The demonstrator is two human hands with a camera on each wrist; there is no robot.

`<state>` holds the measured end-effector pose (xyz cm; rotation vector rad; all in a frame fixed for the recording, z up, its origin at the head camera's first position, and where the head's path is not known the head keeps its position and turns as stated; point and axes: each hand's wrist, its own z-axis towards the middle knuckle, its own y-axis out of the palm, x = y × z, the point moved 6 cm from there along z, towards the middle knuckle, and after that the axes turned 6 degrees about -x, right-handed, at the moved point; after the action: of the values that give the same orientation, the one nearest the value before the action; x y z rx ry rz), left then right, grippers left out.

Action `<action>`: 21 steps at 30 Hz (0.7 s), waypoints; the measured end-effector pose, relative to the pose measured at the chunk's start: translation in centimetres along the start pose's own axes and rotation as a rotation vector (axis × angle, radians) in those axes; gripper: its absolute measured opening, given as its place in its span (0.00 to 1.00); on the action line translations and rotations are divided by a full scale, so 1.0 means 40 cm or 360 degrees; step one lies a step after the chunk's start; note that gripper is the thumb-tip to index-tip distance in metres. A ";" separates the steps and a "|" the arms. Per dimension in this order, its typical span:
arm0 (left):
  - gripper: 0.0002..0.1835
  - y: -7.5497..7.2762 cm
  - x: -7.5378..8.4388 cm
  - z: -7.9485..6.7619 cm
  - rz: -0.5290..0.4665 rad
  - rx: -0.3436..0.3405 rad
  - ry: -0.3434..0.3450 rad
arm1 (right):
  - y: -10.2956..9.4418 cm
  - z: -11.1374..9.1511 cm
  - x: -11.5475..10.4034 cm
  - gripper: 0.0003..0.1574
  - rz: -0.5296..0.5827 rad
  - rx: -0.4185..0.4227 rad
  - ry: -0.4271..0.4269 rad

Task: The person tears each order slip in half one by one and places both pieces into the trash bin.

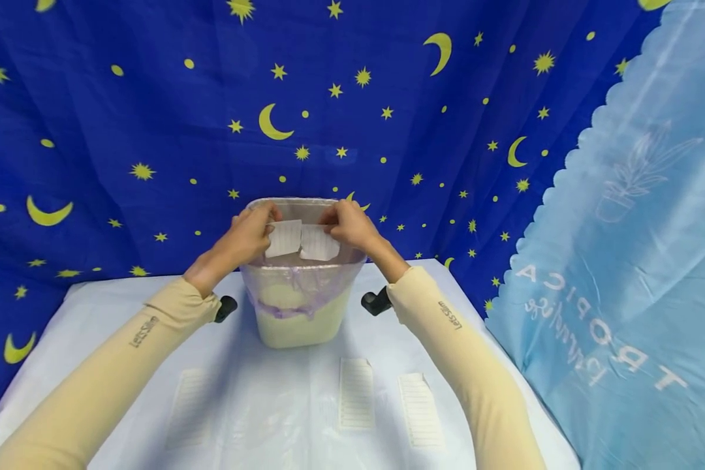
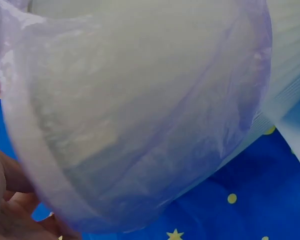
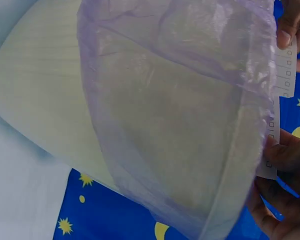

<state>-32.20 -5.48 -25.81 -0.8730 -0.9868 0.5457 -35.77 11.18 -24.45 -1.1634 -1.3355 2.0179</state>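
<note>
A pale cream bin (image 1: 296, 326), lined with a thin translucent purple bag (image 1: 284, 281), stands upright at the far side of the table. Over its opening my left hand (image 1: 249, 234) pinches one piece of white paper (image 1: 284, 239). My right hand (image 1: 354, 225) pinches a second piece of paper (image 1: 319, 243). The two pieces hang side by side with their inner edges nearly touching, and faint print shows on them. In the right wrist view, small printed boxes line the paper (image 3: 286, 75). The bag's side fills most of the left wrist view, where the paper is hidden.
Three lined paper strips lie on the white-covered table: one at left (image 1: 189, 408), one near the middle (image 1: 356, 393), one at right (image 1: 420, 410). A blue star-patterned curtain (image 1: 170, 117) hangs behind the bin. A light blue cloth (image 1: 634, 261) hangs at right.
</note>
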 end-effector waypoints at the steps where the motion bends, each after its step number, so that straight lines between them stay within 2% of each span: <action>1: 0.21 0.003 -0.002 0.001 0.0013 -0.0008 -0.0008 | 0.002 0.001 -0.001 0.14 -0.0010 -0.0014 -0.0005; 5: 0.22 0.010 -0.002 0.001 0.0088 -0.0026 -0.0009 | 0.007 0.005 -0.005 0.17 -0.0051 -0.0031 -0.0002; 10: 0.22 0.010 0.001 0.003 0.0139 -0.0026 -0.0003 | 0.005 0.007 -0.002 0.16 -0.0097 -0.0014 0.0077; 13: 0.21 0.014 -0.002 0.007 0.0139 -0.0063 -0.0008 | 0.014 0.008 0.003 0.16 -0.0101 -0.0062 0.0088; 18: 0.23 0.019 -0.006 0.008 0.0097 -0.0132 -0.0020 | 0.026 0.011 0.005 0.13 -0.0072 -0.0112 0.0019; 21: 0.22 0.018 -0.003 0.005 0.0055 -0.0121 0.0012 | 0.026 0.010 0.004 0.11 -0.0073 -0.0113 0.0018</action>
<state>-32.46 -5.09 -26.40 -0.9611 -0.9923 0.5366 -36.12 10.63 -25.36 -1.1631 -1.4257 1.9433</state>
